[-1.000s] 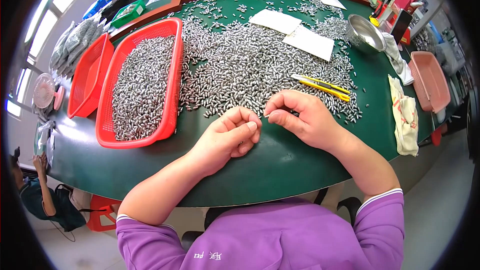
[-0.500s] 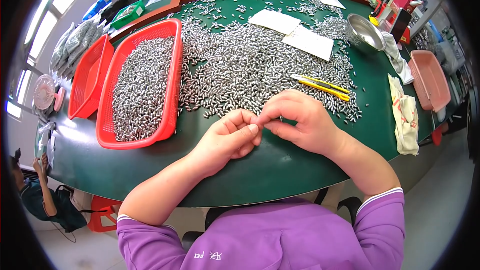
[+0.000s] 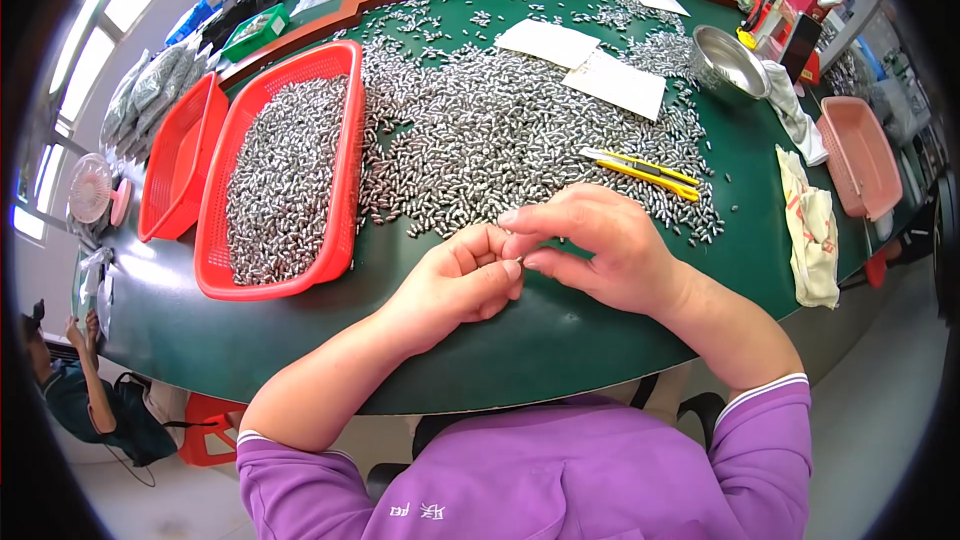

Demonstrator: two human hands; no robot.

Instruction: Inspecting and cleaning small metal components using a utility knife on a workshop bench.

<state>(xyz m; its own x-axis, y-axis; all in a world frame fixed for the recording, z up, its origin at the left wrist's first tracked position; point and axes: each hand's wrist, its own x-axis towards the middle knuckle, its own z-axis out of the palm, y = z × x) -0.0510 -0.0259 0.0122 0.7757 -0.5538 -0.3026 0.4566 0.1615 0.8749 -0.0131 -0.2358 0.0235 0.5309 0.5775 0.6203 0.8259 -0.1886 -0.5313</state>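
Both hands meet over the near part of the green table [image 3: 560, 350], in front of a wide heap of small silvery metal pieces [image 3: 480, 150]. My left hand [image 3: 465, 275] is closed, thumb against curled fingers, with a tiny metal piece [image 3: 520, 260] just showing at the thumb tip; most of it is hidden. Beside it, my right hand [image 3: 600, 240] has its thumb and index finger parted, the tips close to the left fingertips. To the left, a red plastic basket [image 3: 350, 170] is filled with the same kind of small metal pieces.
A yellow utility knife [image 3: 645, 172] and white paper sheets [image 3: 615, 82] lie on the heap. Metal bowl [image 3: 732, 62], cream cloth glove [image 3: 808, 230] and pink basket [image 3: 862, 160] are at right. Another red basket [image 3: 180, 165] and a small fan [image 3: 92, 185] stand left. A co-worker [image 3: 95, 400] is at far left.
My right index finger has lifted away from its thumb, opening a gap between them. The tiny metal piece now shows at my left thumb tip. The left hand has barely moved.
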